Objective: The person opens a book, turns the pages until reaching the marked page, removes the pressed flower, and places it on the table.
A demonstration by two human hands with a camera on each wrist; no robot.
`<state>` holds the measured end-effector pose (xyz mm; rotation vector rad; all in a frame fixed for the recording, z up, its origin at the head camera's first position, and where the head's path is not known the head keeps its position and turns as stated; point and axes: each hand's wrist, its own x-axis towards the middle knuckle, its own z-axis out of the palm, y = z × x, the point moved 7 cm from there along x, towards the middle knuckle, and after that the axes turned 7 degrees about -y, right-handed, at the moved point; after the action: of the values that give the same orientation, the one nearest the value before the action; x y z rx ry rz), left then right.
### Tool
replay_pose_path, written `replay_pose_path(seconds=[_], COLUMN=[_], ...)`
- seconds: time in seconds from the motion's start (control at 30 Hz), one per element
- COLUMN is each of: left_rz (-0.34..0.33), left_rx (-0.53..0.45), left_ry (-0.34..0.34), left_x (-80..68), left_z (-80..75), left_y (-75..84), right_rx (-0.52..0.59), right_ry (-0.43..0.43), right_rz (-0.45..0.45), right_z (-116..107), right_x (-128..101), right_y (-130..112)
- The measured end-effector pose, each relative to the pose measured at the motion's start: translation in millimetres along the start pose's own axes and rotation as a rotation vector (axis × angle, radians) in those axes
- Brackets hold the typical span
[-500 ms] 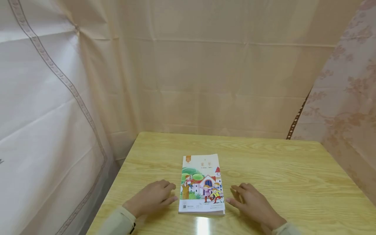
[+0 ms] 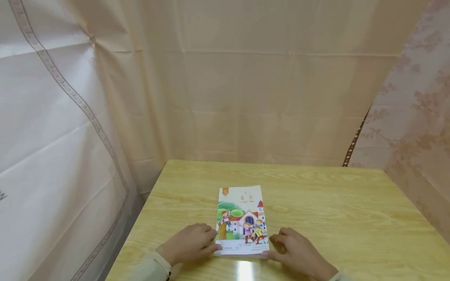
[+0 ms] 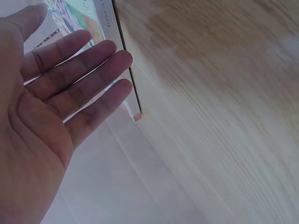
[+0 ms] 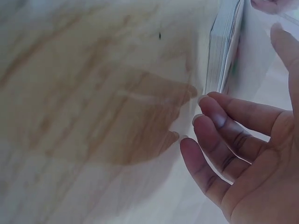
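A paperback book [image 2: 241,218] lies flat on the wooden table, its cover painted with children, a tree and a red-roofed house. At its lower left edge is my left hand [image 2: 190,244], the thumb at the cover's corner. The left wrist view shows that hand's fingers fairly straight beside the book's spine [image 3: 110,28]. My right hand [image 2: 297,249] is by the lower right edge, thumb near the corner. In the right wrist view its fingers [image 4: 208,135] are loosely bent close to the page edges [image 4: 219,51]; contact is hard to tell.
The yellow wood-grain table [image 2: 334,207] extends on both sides of the book and behind it. A beige cloth [image 2: 239,97] hangs behind the table, a pale cloth [image 2: 52,136] at the left and a flowered one [image 2: 418,128] at the right.
Both hands have moved inward and a little nearer the front. Their thumbs, earlier apart from the book, are now at its lower corners. The book has stayed in place.
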<state>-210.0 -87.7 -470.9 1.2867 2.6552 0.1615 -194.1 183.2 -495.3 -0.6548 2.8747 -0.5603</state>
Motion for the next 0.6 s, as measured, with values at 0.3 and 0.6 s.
replay_pose_path(seconds=[0.3,0.6], left_rz=[0.018,-0.008], left_rx=[0.010,0.041], left_ry=[0.004,-0.022], left_x=[5.0,13.2], left_z=[0.7,8.4], left_y=[7.0,10.3], right_rx=[0.000,0.036], right_ry=[0.022,-0.016], right_rz=[-0.069,-0.079], right_z=[0.3,4.0], right_x=[1.8,5.6], right_y=[-8.9,-8.9])
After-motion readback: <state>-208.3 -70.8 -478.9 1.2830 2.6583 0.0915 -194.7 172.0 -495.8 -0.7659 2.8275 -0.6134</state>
